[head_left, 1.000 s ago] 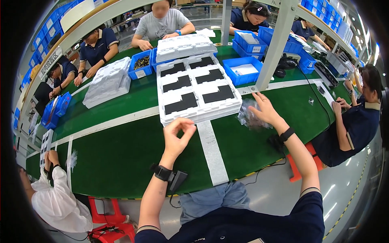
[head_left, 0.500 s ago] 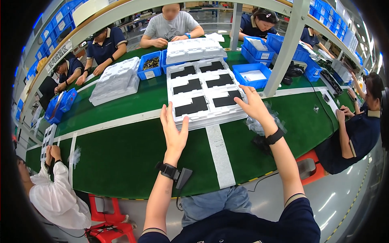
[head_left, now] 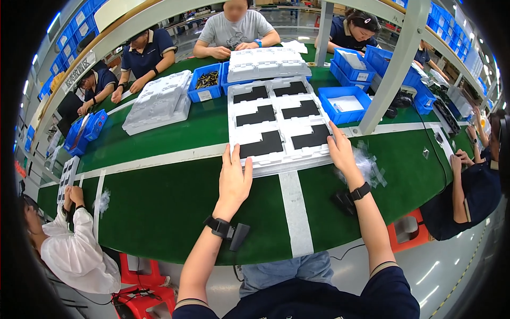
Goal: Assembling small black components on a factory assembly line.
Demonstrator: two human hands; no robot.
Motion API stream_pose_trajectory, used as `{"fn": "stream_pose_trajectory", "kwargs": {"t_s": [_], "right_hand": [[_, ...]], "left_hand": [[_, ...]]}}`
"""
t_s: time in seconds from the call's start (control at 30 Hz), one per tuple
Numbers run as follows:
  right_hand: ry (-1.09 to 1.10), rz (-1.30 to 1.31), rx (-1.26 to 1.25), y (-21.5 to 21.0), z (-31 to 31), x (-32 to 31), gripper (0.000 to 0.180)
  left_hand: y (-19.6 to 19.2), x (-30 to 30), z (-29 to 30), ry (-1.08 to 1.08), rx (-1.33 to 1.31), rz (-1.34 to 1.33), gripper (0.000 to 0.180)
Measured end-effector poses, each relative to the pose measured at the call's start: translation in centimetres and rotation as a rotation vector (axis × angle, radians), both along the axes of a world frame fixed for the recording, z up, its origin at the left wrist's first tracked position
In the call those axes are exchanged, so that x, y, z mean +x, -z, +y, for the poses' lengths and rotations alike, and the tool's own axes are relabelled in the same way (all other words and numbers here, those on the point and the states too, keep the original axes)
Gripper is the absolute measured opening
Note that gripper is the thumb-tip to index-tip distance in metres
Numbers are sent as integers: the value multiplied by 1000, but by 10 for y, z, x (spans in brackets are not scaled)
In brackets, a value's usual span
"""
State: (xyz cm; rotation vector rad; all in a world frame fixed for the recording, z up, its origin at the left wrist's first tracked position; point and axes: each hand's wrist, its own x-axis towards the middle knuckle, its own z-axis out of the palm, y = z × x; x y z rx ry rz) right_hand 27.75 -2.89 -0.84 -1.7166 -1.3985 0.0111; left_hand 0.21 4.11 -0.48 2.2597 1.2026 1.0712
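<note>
From the head view, the white tray stack (head_left: 287, 147) sits mid-bench (head_left: 159, 218), six black pieces (head_left: 300, 109) in its top tray. Left hand (head_left: 235, 179) is open, fingers up at the near left corner, and the right hand (head_left: 343, 152) is open too, at the near right edge, kinda framing it. Crumpled plastic (head_left: 367, 168) lies just right, with a blue bin (head_left: 351, 115) farther back.

We wear a dark navy short-sleeved shirt (head_left: 297, 300), its cuffs (head_left: 382, 267) edged in cream, with faded blue jeans (head_left: 289, 271). Our right side has a plain black wristband (head_left: 360, 191); our left, a black wrist strap (head_left: 218, 226) carrying a dark, blocky device (head_left: 240, 237).
</note>
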Motion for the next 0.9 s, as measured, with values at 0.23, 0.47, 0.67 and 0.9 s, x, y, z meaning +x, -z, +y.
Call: {"fn": "stream_pose_trajectory", "kwargs": {"t_s": [0.23,0.47,0.67,0.9], "right_hand": [[-15,60,6,4,-2,3,42],[-43,89,-7,2,-4,5,43],[-49,87,1,3,-5,4,42],[-55,92,-12,3,-4,4,42]], "left_hand": [[-5,-3,-4,34,-15,-41,42],[-4,-5,0,90,-89,-161,26],[-1,-6,2,103,-77,-240,19],[-3,-6,3,102,-75,-221,15]]}}
